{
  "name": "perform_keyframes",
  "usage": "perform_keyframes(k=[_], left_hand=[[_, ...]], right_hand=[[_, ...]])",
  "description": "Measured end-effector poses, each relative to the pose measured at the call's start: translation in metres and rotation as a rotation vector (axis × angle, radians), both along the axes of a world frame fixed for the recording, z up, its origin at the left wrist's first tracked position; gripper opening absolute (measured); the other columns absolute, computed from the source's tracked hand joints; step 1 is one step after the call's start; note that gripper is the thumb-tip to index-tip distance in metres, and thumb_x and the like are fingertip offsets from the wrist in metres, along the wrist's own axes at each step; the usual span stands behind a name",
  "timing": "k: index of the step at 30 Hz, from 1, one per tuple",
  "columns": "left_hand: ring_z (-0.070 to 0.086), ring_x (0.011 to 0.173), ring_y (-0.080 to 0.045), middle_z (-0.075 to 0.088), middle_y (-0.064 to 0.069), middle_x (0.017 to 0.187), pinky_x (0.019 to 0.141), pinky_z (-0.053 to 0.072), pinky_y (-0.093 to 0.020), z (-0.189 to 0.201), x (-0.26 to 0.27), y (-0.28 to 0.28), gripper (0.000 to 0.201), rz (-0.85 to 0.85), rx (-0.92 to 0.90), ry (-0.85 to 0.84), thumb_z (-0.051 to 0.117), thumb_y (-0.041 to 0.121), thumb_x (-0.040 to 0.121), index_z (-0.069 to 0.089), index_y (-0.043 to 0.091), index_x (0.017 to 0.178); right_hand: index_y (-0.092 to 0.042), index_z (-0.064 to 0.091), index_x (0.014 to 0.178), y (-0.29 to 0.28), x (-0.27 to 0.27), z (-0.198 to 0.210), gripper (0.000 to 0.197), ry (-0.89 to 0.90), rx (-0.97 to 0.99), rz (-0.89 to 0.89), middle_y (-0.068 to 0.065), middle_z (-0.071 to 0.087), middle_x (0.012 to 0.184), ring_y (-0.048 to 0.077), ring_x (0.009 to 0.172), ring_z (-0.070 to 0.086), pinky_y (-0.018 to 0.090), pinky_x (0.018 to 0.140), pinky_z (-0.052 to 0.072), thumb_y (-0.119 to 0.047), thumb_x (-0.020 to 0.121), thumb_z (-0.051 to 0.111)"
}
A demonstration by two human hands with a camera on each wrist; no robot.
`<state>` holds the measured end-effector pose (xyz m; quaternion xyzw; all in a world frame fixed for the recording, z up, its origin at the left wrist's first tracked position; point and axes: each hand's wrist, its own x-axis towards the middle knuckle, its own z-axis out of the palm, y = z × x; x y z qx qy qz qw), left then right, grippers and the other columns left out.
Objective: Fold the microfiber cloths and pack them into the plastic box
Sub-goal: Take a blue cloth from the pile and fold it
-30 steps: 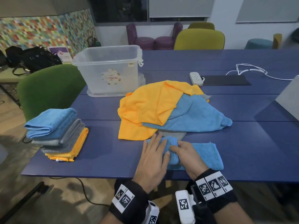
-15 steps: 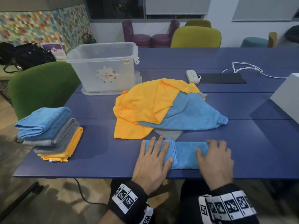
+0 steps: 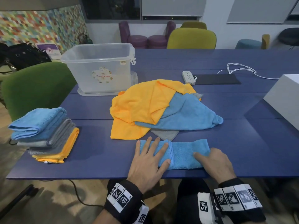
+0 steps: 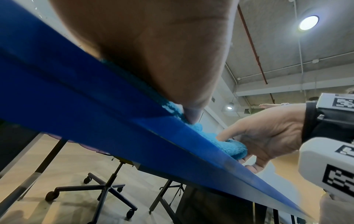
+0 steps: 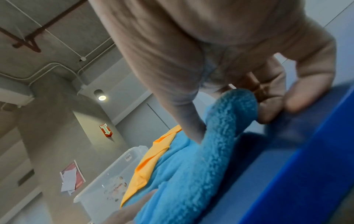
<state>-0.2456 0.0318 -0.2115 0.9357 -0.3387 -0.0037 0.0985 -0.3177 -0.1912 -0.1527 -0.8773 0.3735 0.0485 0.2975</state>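
Note:
A light blue microfiber cloth (image 3: 184, 156), folded into a long strip, lies along the near edge of the blue table (image 3: 100, 152). My left hand (image 3: 152, 152) presses flat on its left part, fingers straight. My right hand (image 3: 210, 157) grips the strip's right end, thumb on top and fingers curled under; the right wrist view shows that end of the cloth (image 5: 229, 121) lifted and bent over. A loose heap of orange (image 3: 140, 107), blue (image 3: 186, 113) and grey (image 3: 165, 134) cloths lies just behind. The clear plastic box (image 3: 80, 75) stands at the back left.
A stack of folded blue, grey and orange cloths (image 3: 42, 131) sits at the table's left front corner. A green chair (image 3: 35, 88) stands to the left. A power strip (image 3: 188, 77), a black mat (image 3: 216, 79) and a white box (image 3: 284, 97) lie at the right and back.
My right hand slid from the middle of the strip to its right end, lay flat there, and now curls round that end. The left hand stays flat on the left part.

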Motion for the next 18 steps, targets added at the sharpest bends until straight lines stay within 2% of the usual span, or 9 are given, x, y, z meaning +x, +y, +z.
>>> perform_keyframes(k=[2, 5, 8, 10, 12, 14, 16, 18], left_hand=[[-0.003, 0.159, -0.022, 0.012, 0.003, 0.171, 0.126, -0.002, -0.056, 0.000, 0.000, 0.000, 0.062, 0.002, -0.009, -0.003, 0.015, 0.062, 0.105, 0.014, 0.039, 0.163], [-0.004, 0.159, -0.022, 0.013, 0.002, 0.171, 0.126, -0.003, -0.057, 0.000, 0.000, 0.000, 0.063, 0.006, 0.000, -0.011, 0.014, 0.062, 0.105, 0.015, 0.038, 0.163], [-0.002, 0.159, -0.023, 0.015, 0.001, 0.171, 0.125, -0.003, -0.058, -0.001, 0.000, -0.001, 0.062, 0.015, -0.001, -0.018, 0.015, 0.062, 0.105, 0.016, 0.039, 0.162], [-0.001, 0.159, -0.024, 0.016, 0.001, 0.171, 0.125, -0.003, -0.058, -0.002, 0.001, -0.002, 0.062, 0.023, -0.007, -0.021, 0.017, 0.063, 0.104, 0.016, 0.040, 0.162], [-0.003, 0.159, -0.024, 0.014, 0.001, 0.171, 0.124, -0.005, -0.059, -0.004, 0.001, -0.002, 0.062, 0.021, -0.019, -0.008, 0.017, 0.064, 0.104, 0.014, 0.041, 0.162], [-0.005, 0.159, -0.025, 0.014, 0.000, 0.171, 0.124, -0.005, -0.061, -0.006, 0.003, -0.001, 0.062, 0.009, -0.022, -0.003, 0.019, 0.064, 0.104, 0.019, 0.039, 0.161], [-0.007, 0.159, -0.027, 0.014, -0.002, 0.171, 0.123, -0.004, -0.063, -0.006, 0.003, -0.002, 0.065, 0.008, -0.006, 0.001, 0.021, 0.062, 0.102, 0.024, 0.033, 0.161], [-0.011, 0.159, -0.026, 0.010, -0.003, 0.171, 0.123, -0.004, -0.064, -0.007, 0.004, -0.004, 0.072, 0.016, 0.011, -0.005, 0.019, 0.061, 0.098, 0.014, 0.032, 0.164]], right_hand=[[-0.011, 0.053, 0.088, 0.001, 0.002, 0.003, 0.030, -0.057, 0.001, 0.019, 0.009, 0.059, 0.094, 0.028, 0.083, 0.057, 0.039, 0.069, 0.046, -0.039, 0.085, 0.064], [-0.013, 0.051, 0.089, 0.002, 0.003, 0.012, 0.019, -0.187, 0.095, 0.018, 0.006, 0.061, 0.090, 0.022, 0.081, 0.057, 0.037, 0.063, 0.041, -0.026, 0.086, 0.064], [-0.016, 0.055, 0.087, 0.009, 0.006, 0.022, 0.013, -0.377, 0.173, 0.014, 0.003, 0.065, 0.085, 0.023, 0.082, 0.062, 0.038, 0.065, 0.047, -0.017, 0.082, 0.067], [-0.019, 0.056, 0.086, 0.021, 0.011, 0.029, 0.017, -0.510, 0.204, 0.048, 0.001, 0.065, 0.084, 0.022, 0.082, 0.063, 0.041, 0.071, 0.050, -0.013, 0.079, 0.070], [-0.022, 0.056, 0.090, 0.039, 0.019, 0.032, 0.023, -0.589, 0.223, 0.132, -0.004, 0.065, 0.087, 0.017, 0.083, 0.063, 0.039, 0.073, 0.051, -0.011, 0.078, 0.072], [-0.026, 0.053, 0.098, 0.063, 0.027, 0.033, 0.028, -0.584, 0.213, 0.232, -0.007, 0.063, 0.092, 0.011, 0.084, 0.061, 0.034, 0.071, 0.052, -0.013, 0.081, 0.071], [-0.032, 0.048, 0.104, 0.086, 0.035, 0.028, 0.033, -0.548, 0.200, 0.309, -0.007, 0.061, 0.091, 0.012, 0.078, 0.061, 0.034, 0.065, 0.052, -0.017, 0.083, 0.069], [-0.038, 0.044, 0.108, 0.101, 0.043, 0.019, 0.039, -0.542, 0.189, 0.352, -0.008, 0.061, 0.086, 0.014, 0.075, 0.062, 0.036, 0.062, 0.052, -0.019, 0.084, 0.067]])
